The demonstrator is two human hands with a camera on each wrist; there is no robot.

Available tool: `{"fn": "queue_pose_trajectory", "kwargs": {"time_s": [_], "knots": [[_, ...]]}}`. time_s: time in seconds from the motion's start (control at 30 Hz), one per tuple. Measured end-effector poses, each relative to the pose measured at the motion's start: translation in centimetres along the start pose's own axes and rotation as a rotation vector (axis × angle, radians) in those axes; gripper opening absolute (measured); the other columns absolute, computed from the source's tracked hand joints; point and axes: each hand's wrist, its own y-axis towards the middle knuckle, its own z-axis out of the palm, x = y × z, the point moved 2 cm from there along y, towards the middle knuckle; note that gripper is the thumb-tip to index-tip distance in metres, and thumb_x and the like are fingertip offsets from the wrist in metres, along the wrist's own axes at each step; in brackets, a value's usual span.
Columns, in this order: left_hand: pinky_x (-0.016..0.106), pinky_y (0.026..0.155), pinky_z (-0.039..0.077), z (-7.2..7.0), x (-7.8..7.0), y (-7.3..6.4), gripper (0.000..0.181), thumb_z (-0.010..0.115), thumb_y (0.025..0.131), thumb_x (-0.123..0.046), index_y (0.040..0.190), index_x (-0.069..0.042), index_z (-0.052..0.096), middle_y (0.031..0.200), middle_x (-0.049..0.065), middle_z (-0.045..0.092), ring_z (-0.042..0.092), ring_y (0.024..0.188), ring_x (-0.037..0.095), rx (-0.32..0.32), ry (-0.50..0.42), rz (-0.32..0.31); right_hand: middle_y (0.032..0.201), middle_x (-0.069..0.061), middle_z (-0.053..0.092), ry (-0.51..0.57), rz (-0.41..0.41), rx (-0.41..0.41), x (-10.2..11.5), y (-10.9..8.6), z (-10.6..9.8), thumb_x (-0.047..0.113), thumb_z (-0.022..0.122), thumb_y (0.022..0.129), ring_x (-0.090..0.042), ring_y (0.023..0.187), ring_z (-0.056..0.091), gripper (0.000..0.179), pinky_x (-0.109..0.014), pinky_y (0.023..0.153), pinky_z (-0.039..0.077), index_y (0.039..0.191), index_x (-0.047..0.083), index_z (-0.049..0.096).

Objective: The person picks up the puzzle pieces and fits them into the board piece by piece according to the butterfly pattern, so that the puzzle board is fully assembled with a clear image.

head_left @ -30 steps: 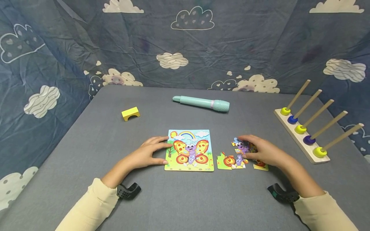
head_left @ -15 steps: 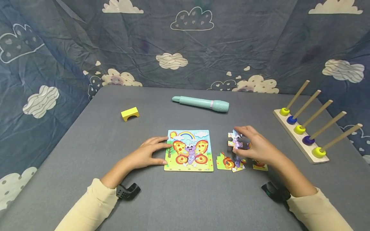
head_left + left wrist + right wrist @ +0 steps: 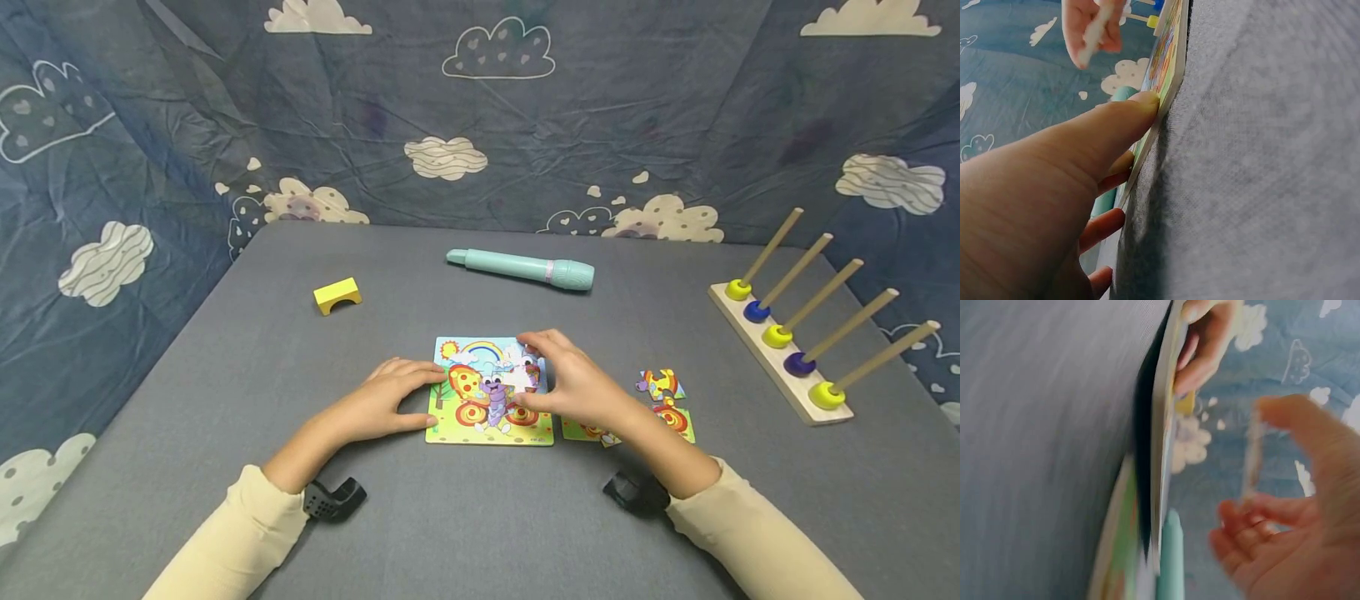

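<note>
two hands work at the puzzle board (image 3: pixel 480 421) in my head view. the left hand (image 3: pixel 386 398) lies with fingers stretched against the board's left edge, thumb at its near corner. the right hand (image 3: pixel 573 385) hovers over the board's right side, pinching a puzzle piece (image 3: pixel 522 374) between thumb and fingertips. the board shows a butterfly under a rainbow; i read no writing on it. loose pieces (image 3: pixel 663 400) lie on the grey surface (image 3: pixel 480 517) just right of the board, partly behind the right wrist. farther back are a teal pen-shaped tube (image 3: pixel 521 269) and a yellow arch block (image 3: pixel 337 295); a wooden peg rack (image 3: pixel 780 346) with yellow and blue rings stands at the right. no labels are legible.

from the left wrist view, the left hand (image 3: pixel 1054 187) has its thumb tip pressed to the board's (image 3: pixel 1169 59) edge, other fingers straight along that edge beyond the thumb. the right hand (image 3: pixel 1091 28) shows above, holding the pale piece (image 3: pixel 1096 34).

the right wrist view is blurred. i make out the right hand (image 3: pixel 1291 494) with thumb and fingers closed on the thin piece (image 3: pixel 1250 459), apart from the board (image 3: pixel 1163 456), and the left hand (image 3: pixel 1204 344) at the board's far edge.
</note>
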Motion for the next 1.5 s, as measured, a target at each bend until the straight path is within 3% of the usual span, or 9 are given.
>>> {"fn": "queue_pose_trajectory", "kwargs": {"time_s": [0.2,0.4,0.7,0.9,1.1,1.2,1.33,1.5], "knots": [[0.042,0.103,0.017,0.0,-0.1,0.1,0.054,0.061,0.083,-0.041,0.128,-0.015,0.049,0.130,-0.001,0.045,0.036,0.120,0.018,-0.001,0.007,-0.008,0.113,-0.010,0.048,-0.045,0.038,0.083,-0.3,1.1,2.5,0.029,0.074,0.070,-0.020,0.099,0.047,0.070,-0.036,0.086,0.039,0.126,-0.001,0.046],[0.045,0.100,0.019,0.3,-0.4,0.2,0.050,0.060,0.084,-0.037,0.128,-0.016,0.049,0.130,0.001,0.044,0.037,0.118,0.022,-0.015,0.023,-0.012,0.110,-0.009,0.052,-0.132,0.026,0.107,-0.4,1.8,3.8,0.034,0.074,0.069,-0.025,0.104,0.045,0.069,-0.044,0.091,0.030,0.124,0.000,0.050],[0.051,0.099,0.018,1.3,-2.1,0.3,0.050,0.055,0.086,-0.047,0.132,-0.031,0.046,0.135,0.009,0.033,0.027,0.123,0.031,0.003,0.075,0.000,0.110,-0.007,0.054,-0.164,0.039,0.141,-0.5,2.3,4.4,0.039,0.075,0.069,-0.022,0.103,0.043,0.066,-0.042,0.090,0.026,0.122,0.005,0.056],[0.053,0.100,0.014,1.7,-2.7,0.4,0.048,0.053,0.086,-0.047,0.131,-0.032,0.047,0.142,0.004,0.028,0.021,0.128,0.031,0.010,0.095,0.036,0.108,-0.003,0.049,-0.181,0.029,0.146,-0.3,2.1,4.2,0.043,0.074,0.070,-0.020,0.100,0.041,0.067,-0.041,0.087,0.025,0.124,0.008,0.055],[0.056,0.100,0.011,1.7,-2.7,0.3,0.049,0.053,0.086,-0.047,0.132,-0.029,0.046,0.143,-0.001,0.029,0.021,0.130,0.024,0.014,0.105,0.048,0.125,-0.007,0.040,-0.223,0.009,0.256,-0.1,1.7,3.6,0.049,0.062,0.079,-0.028,0.118,0.032,0.071,-0.050,0.097,0.016,0.135,0.010,0.042],[0.055,0.100,0.011,1.7,-2.6,0.3,0.050,0.053,0.086,-0.048,0.132,-0.030,0.046,0.143,-0.001,0.029,0.021,0.130,0.024,0.014,0.105,0.043,0.133,-0.008,0.035,-0.166,0.025,0.299,-0.3,1.6,2.8,0.048,0.062,0.080,-0.029,0.123,0.029,0.076,-0.052,0.099,0.015,0.140,0.012,0.033],[0.054,0.101,0.010,1.8,-2.5,0.4,0.051,0.052,0.085,-0.052,0.132,-0.032,0.045,0.143,-0.002,0.029,0.021,0.130,0.023,0.015,0.102,0.037,0.138,-0.009,0.032,-0.027,0.041,0.244,-0.5,1.1,1.0,0.042,0.065,0.080,-0.028,0.125,0.028,0.077,-0.053,0.099,0.018,0.141,0.014,0.028],[0.052,0.102,0.009,1.9,-2.4,0.4,0.053,0.051,0.084,-0.055,0.132,-0.033,0.044,0.143,-0.003,0.029,0.020,0.130,0.021,0.016,0.098,0.029,0.137,-0.006,0.033,0.066,0.019,0.095,-1.0,-0.6,-2.3,0.032,0.069,0.079,-0.024,0.126,0.028,0.071,-0.050,0.098,0.026,0.138,0.014,0.033]]}}
